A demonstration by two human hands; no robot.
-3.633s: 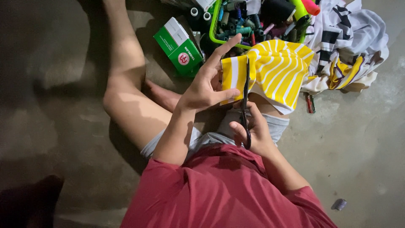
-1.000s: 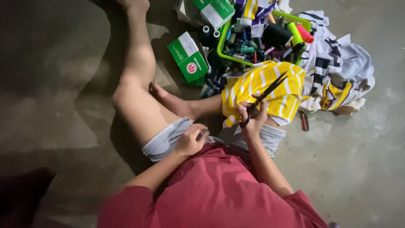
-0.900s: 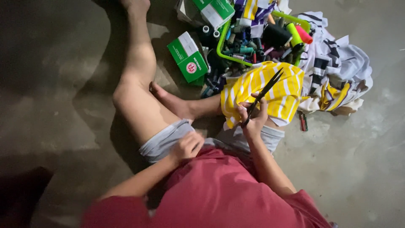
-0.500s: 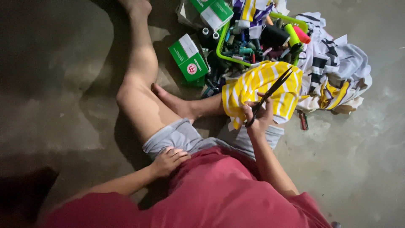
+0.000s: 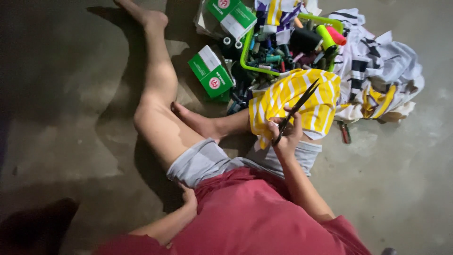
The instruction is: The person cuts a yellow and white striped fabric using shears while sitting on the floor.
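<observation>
I sit on a concrete floor with one leg stretched out and the other folded. My right hand grips black scissors, blades pointing up and right over a yellow-and-white striped cloth lying across my knee. My left hand is low by my left hip, partly hidden between grey shorts and red shirt; its fingers cannot be made out.
A lime-green basket holds thread spools and tubes. Two green-and-white boxes lie beside it. A pile of black-and-white striped fabric sits at the right. A small dark object lies on the floor near the cloth.
My left hand let go of the cloth and dropped back along my thigh to my hip. The right hand kept the scissors over the yellow cloth.
</observation>
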